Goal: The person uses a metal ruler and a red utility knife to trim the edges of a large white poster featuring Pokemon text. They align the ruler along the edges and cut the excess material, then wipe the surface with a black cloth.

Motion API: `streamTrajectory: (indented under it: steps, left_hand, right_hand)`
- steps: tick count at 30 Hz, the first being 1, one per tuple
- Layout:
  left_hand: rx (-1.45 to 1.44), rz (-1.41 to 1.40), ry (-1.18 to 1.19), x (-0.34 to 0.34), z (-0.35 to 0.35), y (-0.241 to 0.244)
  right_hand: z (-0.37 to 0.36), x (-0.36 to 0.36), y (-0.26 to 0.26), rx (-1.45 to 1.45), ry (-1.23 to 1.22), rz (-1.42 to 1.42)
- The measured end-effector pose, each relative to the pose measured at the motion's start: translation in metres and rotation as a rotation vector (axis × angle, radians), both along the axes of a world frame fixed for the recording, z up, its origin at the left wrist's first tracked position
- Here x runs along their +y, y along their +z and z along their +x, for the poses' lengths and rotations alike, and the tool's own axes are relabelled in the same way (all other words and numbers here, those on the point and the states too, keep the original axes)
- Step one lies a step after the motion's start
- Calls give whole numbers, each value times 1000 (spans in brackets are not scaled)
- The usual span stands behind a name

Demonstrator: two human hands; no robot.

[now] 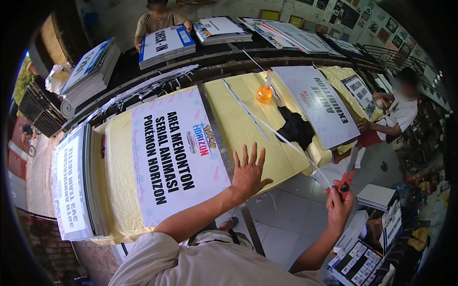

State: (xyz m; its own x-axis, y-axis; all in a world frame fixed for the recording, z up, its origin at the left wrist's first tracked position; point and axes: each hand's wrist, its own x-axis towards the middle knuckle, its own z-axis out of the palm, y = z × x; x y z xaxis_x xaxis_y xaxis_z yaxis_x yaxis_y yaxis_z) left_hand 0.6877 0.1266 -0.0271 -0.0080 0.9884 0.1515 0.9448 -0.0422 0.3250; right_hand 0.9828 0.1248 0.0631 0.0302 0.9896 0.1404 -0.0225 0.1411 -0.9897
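A printed sign board [171, 161] with bold black lettering lies on the yellow-covered table [118, 153]. Along its right edge runs a long metal straightedge [214, 125]. My left hand [248, 171], fingers spread, rests palm down at the straightedge and the yellow cover just beside it. In my right hand [339, 203], over the tiled floor, are a red-handled utility knife [345, 184], its blade pointing up, and the end of a thin white strip [290, 141]. That strip stretches back across the table. A spray bottle of orange liquid [264, 91] and a black cloth [295, 127] stand and lie farther off.
Stacked boards [93, 193] occupy the table's left end; another sign [315, 103] lies to the right. One person [157, 21] handles boards across the table, while another [400, 107] works at the far right. More boards [375, 196] are piled low at the right.
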Motion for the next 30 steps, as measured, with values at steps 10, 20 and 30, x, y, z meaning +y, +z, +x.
streamTrajectory:
  steps: [10, 20, 30]
  left_hand:
    - [-640, -274, 118, -91, -44, 1]
    - [-1029, -647, 393, -208, -100, -16]
    - [-1565, -621, 659, -269, -96, -25]
  right_hand:
    - [115, 22, 70, 146, -565, 443]
    - [31, 318, 147, -381, -339, 577]
    - [-41, 394, 191, -511, -634, 762]
